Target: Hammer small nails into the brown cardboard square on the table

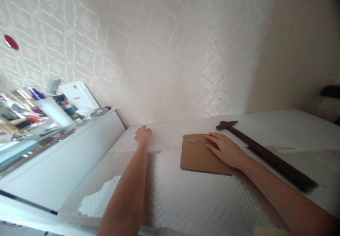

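Observation:
A square piece of brown cardboard (198,159) lies on the bubble wrap, with small holes and a short row of tiny pale bits (191,140) near its top edge. My right hand (225,149) rests flat over the cardboard's right side, fingers spread. Farther left, my left hand (142,134) is on the white surface close to the wall, its fingers curled down; whatever they may hold is hidden. To the right of the cardboard lies a dark hammer (265,151), its head toward the wall and its handle slanting toward me.
Bubble wrap (191,197) covers the front of the white tabletop (175,131). At left stands a raised white cabinet (66,161) crowded with bottles and tubes, plus a white box (79,96). A patterned wall (164,59) closes off the back.

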`<control>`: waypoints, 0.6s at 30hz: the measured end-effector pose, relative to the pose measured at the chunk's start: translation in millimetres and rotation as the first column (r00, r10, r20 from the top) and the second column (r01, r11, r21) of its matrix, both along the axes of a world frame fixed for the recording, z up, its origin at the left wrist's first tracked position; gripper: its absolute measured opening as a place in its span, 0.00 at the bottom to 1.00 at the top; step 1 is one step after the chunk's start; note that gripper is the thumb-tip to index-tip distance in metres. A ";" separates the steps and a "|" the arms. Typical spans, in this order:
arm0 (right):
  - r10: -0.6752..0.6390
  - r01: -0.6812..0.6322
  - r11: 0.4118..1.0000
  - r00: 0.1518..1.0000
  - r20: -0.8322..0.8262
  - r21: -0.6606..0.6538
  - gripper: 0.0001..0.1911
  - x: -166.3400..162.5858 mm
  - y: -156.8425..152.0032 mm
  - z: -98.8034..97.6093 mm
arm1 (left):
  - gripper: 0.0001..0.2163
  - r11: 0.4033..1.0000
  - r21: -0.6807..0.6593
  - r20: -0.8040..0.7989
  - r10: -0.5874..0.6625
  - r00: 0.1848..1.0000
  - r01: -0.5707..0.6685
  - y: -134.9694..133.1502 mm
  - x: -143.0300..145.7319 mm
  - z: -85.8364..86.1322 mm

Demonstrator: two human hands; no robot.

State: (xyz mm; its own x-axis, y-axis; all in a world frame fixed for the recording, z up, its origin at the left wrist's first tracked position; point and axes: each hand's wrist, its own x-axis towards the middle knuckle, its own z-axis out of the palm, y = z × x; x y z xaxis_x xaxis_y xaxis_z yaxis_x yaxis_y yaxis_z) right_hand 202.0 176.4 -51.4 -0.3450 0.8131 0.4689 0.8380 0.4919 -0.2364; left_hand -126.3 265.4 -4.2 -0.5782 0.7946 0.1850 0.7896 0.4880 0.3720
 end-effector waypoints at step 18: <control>-0.005 0.005 1.000 1.000 -0.015 0.004 0.24 -0.7 -1.1 0.8 | 0.10 0.982 -0.137 0.028 -0.130 0.991 0.133 24.1 -27.2 9.5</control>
